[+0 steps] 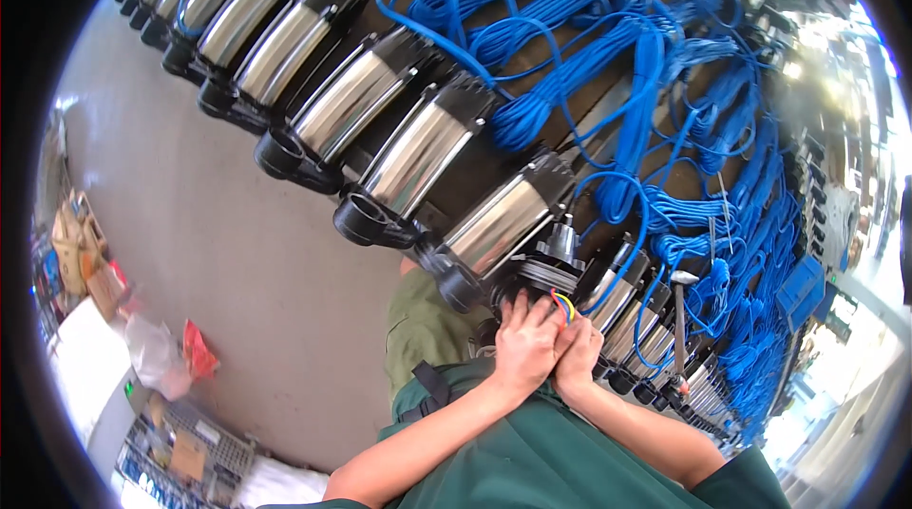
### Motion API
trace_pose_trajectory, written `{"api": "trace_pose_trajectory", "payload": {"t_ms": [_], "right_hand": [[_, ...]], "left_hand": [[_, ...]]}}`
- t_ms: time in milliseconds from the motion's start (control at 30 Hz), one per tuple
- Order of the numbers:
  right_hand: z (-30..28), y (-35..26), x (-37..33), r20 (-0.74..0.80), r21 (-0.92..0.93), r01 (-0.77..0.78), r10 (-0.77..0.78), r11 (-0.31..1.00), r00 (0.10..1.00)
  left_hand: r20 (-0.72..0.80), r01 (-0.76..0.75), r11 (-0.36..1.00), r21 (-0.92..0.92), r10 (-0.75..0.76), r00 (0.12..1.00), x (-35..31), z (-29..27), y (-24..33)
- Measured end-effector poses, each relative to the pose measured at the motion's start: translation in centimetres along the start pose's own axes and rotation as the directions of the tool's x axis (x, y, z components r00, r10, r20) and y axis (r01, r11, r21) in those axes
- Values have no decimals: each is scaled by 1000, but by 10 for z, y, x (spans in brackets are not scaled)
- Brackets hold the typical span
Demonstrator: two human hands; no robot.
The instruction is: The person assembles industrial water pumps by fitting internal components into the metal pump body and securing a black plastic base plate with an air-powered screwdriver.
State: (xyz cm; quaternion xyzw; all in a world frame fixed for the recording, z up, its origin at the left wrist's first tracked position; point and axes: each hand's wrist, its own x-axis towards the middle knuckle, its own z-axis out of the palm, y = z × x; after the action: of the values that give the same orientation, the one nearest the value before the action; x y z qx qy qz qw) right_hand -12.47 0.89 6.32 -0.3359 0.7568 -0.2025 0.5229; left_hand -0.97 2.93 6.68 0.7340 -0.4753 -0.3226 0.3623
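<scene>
In the head view, taking the clock from your hands, the black round motor part (pixel 539 273) with its stacked grey rings and upright silver cone (pixel 563 241) stands at twelve o'clock, just ahead of you. Your left hand (pixel 524 340) rests against its near edge, fingers bent and slightly spread; whether they grip it you cannot tell. Your right hand (pixel 578 354) presses close beside the left, fingers curled in; its fingertips are partly hidden, so you cannot tell what they hold. The red, yellow and blue wires (pixel 564 306) rise at the hands, bending over the part's near edge. At eleven o'clock a silver-bodied pump (pixel 506 224) sits tight beside the part, its black foot (pixel 459 288) jutting toward you, so room is narrow there. A loose blue cable (pixel 624 272) arcs at two o'clock, and a hammer (pixel 679 319) stands head-up at three, bounding the right side. Blue cable coils (pixel 638 82) crowd twelve to one. The widest room is over the grey floor (pixel 256 215) at ten o'clock, past the row's edge, with a red bag (pixel 198 350) far off at nine.
</scene>
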Motion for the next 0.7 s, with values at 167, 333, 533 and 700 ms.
{"api": "trace_pose_trajectory", "payload": {"t_ms": [167,333,533,700], "right_hand": [[-5,-6,-1,88,-107,5,5,994,996],[-2,-23,-7,134,-285,79,-42,955,990],[4,-11,-1,30,-416,163,-166,895,986],[11,-13,6,5,-129,90,-90,988,996]], "left_hand": [[-22,33,999,8,-33,999,9,-4,2],[7,26,999,23,-26,1000,7,-12,2],[20,-15,999,48,14,1000,4,-8,1],[25,51,999,19,-51,998,4,-1,3]]}}
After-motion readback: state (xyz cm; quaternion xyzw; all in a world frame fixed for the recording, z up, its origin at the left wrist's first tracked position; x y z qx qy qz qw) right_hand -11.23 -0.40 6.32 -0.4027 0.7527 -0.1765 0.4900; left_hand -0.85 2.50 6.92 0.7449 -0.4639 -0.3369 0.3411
